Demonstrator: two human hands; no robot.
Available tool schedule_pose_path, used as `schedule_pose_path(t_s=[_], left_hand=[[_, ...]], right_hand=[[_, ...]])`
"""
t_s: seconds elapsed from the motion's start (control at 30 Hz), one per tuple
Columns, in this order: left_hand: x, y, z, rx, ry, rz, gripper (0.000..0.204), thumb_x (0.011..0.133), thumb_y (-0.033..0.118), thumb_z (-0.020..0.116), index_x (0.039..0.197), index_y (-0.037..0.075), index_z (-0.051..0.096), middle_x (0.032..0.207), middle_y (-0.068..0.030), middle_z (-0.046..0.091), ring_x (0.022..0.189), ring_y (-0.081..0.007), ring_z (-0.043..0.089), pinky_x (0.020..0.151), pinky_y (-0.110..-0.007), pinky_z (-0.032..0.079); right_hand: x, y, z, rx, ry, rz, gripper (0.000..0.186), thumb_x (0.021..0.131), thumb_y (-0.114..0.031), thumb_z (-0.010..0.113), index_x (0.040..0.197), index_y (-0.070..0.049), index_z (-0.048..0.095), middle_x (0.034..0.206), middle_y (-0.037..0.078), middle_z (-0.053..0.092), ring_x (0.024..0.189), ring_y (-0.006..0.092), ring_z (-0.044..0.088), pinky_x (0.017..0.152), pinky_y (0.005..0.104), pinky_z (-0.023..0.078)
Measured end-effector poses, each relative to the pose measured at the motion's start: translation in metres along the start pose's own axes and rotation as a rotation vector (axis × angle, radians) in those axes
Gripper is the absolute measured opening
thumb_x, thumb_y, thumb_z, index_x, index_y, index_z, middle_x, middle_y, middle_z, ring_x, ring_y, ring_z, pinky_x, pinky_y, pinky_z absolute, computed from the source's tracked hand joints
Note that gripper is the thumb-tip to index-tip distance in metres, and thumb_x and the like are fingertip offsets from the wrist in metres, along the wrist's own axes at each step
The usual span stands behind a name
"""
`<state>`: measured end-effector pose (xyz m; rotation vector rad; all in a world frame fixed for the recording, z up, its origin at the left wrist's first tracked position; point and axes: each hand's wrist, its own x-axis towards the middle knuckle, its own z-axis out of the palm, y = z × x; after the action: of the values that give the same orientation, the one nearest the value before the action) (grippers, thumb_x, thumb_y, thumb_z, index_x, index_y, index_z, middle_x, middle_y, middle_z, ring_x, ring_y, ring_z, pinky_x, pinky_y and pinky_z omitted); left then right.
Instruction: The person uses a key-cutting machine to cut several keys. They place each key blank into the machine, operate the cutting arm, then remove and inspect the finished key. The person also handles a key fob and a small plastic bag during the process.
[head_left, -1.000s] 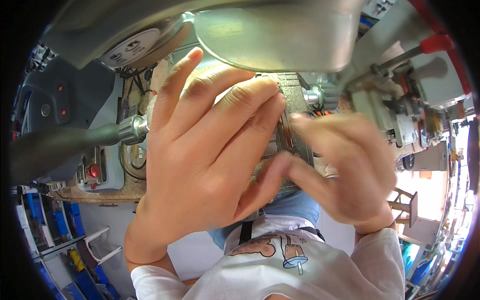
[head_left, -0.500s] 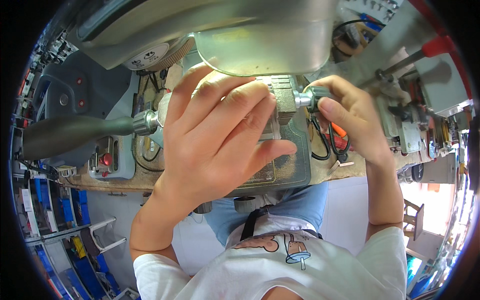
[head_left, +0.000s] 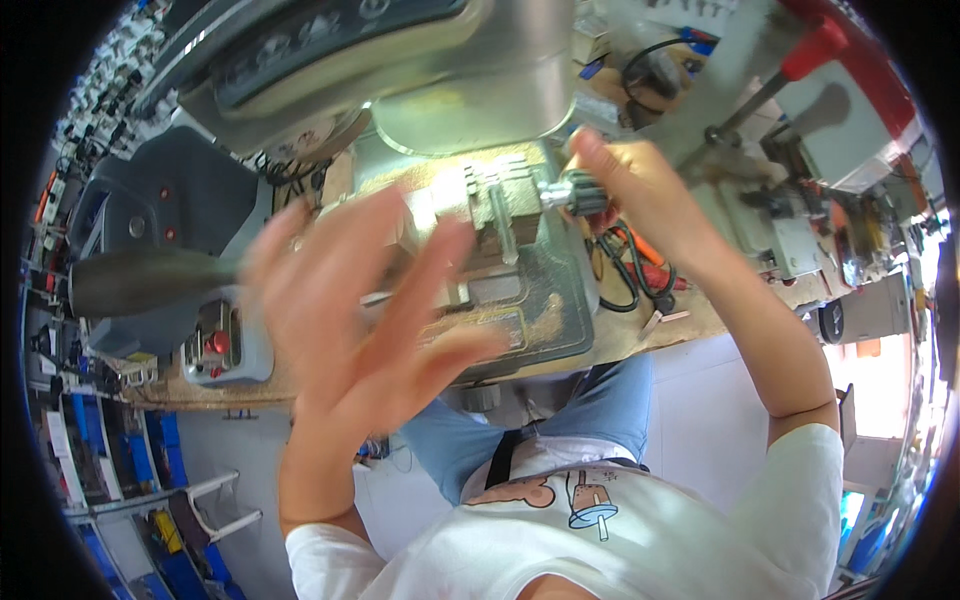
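My right hand (head_left: 645,190) is closed round the dark ridged knob (head_left: 584,194) on the right side of a metal clamp (head_left: 520,198). The clamp belongs to a grey bench machine that looks like a key cutter. A slim silvery piece (head_left: 505,232), perhaps a key, sticks out of the clamp toward me. My left hand (head_left: 350,315), smeared by motion, hangs over the machine's left part with its fingers spread and nothing seen in them. It partly hides the clamping parts on that side and the inner end of a long dark handle (head_left: 145,282).
A clear guard (head_left: 470,125) overhangs the clamp. Metal dust (head_left: 548,320) lies on the machine's dark base. A red button (head_left: 218,342) is at left. Black-handled scissors or pliers (head_left: 620,290) lie on the right of the bench, and a red-handled lever (head_left: 810,55) rises beyond.
My left hand has come off the clamp and moved left and toward me, uncovering the silvery piece. My right hand stays on the knob, its grip turned. The view has shifted somewhat.
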<state>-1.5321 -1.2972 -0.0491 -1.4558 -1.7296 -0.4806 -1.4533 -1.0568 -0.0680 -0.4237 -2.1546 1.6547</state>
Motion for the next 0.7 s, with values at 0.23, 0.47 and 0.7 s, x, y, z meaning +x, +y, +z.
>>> schedule_pose_path(t_s=[0.23,0.47,0.7], left_hand=[[-0.03,-0.098,-0.042,-0.002,0.611,-0.515,0.045,0.092,0.016,0.052,0.131,0.005,0.031,0.12,-0.02,0.05,0.097,-0.0245,0.055,0.076,-0.036,0.051],[-0.005,-0.112,-0.024,-0.733,0.804,-0.593,0.027,0.082,-0.002,0.061,0.104,0.001,0.046,0.073,-0.0154,0.059,0.057,-0.0209,0.059,0.053,-0.034,0.051],[0.022,-0.138,0.0,-0.697,0.79,-0.634,0.021,0.08,-0.001,0.062,0.098,-0.002,0.052,0.071,-0.0139,0.059,0.056,-0.0232,0.058,0.052,-0.035,0.049]], right_hand=[[0.11,0.037,-0.029,-0.199,0.117,-0.316,0.054,0.092,-0.036,0.049,0.135,-0.005,0.041,0.127,0.009,0.051,0.106,0.0206,0.056,0.091,0.0301,0.043],[0.157,0.069,-0.009,-0.058,-0.002,-0.188,0.051,0.088,-0.027,0.056,0.132,-0.003,0.043,0.123,0.013,0.052,0.108,0.0217,0.053,0.091,0.0342,0.043],[0.21,0.096,-0.013,0.085,-0.026,-0.221,0.03,0.094,-0.015,0.045,0.122,-0.003,0.05,0.099,0.008,0.06,0.083,0.0183,0.061,0.068,0.0328,0.053]])
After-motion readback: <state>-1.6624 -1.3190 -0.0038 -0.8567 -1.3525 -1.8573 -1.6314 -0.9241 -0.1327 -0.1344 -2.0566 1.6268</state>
